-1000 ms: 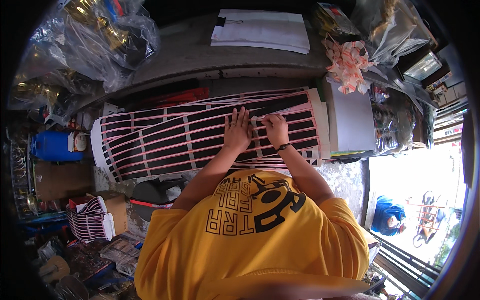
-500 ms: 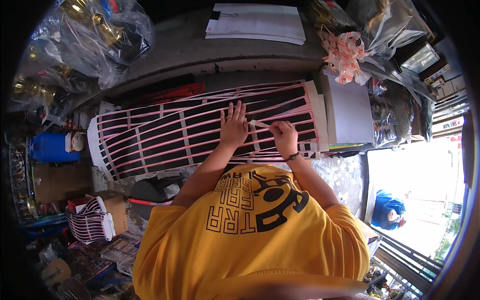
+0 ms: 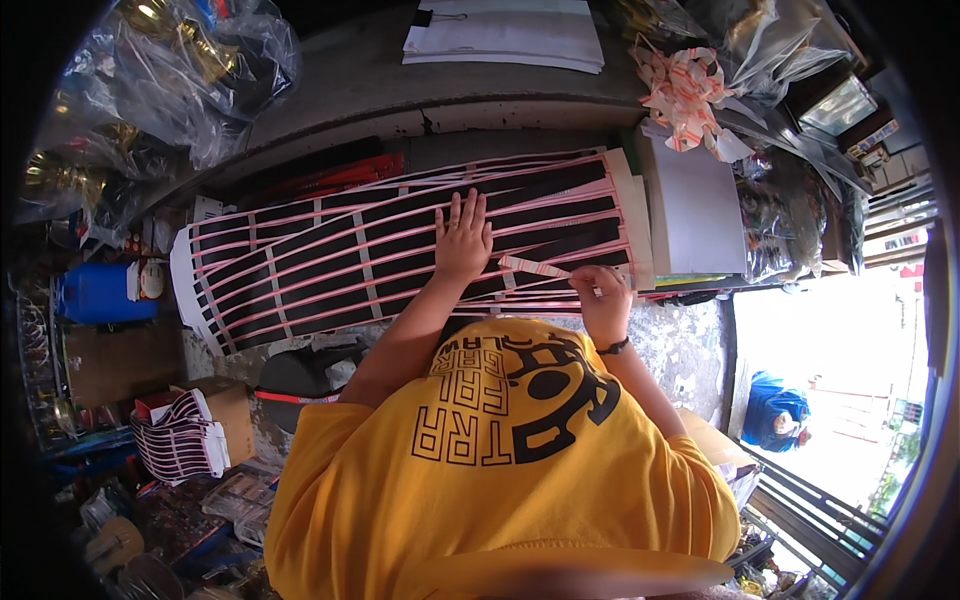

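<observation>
Left hand [image 3: 463, 240] flat, fingers spread on striped sheet [image 3: 400, 245]; right hand [image 3: 603, 300] apparently pinching pink strip [image 3: 535, 267], centre frame. Risk: strip tears or sticks crooked.

Paper, plastic and rough stone

The big sheet [image 3: 400, 250] looks like matt black paper with pale pink strips on it; the strip [image 3: 535, 267] is thin paper too. The bags [image 3: 190, 80] on the far left are clear, glossy plastic. The ledge [image 3: 340, 85] looks like rough grey concrete. The shirt [image 3: 500, 470] is soft yellow cloth, the bow [image 3: 685, 85] shiny ribbon.
</observation>
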Demonstrator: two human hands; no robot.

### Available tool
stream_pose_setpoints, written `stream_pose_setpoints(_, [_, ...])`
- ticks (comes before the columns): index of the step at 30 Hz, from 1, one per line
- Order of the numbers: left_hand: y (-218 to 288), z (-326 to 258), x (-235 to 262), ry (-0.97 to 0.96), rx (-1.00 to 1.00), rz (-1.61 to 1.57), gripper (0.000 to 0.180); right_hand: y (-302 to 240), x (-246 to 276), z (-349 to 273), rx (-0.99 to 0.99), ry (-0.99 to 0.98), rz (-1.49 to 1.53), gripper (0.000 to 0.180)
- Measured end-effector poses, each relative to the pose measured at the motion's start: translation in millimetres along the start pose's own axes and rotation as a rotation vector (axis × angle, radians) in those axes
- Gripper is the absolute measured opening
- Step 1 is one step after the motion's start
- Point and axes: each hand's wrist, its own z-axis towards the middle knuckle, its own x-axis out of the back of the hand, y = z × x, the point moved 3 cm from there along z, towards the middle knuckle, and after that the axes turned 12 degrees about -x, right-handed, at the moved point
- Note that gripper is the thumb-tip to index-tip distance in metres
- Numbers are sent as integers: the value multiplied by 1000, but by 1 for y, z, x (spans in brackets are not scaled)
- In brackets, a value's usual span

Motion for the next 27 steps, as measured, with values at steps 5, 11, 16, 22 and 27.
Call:
stream_pose_setpoints(5, [-2, 3, 3, -75, 13, -62, 55, 5, 7, -5, -95, -102, -24, 8])
stream_pose_setpoints(11, [7, -6, 18, 23, 11, -153, 56, 5, -4, -1, -169, -119, 38, 9])
stream_pose_setpoints(16, [26, -18, 9, -55, 54, 39, 50, -4, 0, -8, -66, -78, -30, 7])
stream_pose_setpoints(22, [23, -21, 7, -11, 61, 24, 48, -19, 24, -24, 46, -86, -96, 9])
stream_pose_setpoints(27, [24, -20, 7, -61, 79, 9, 49, -23, 54, -23, 100, -49, -90, 11])
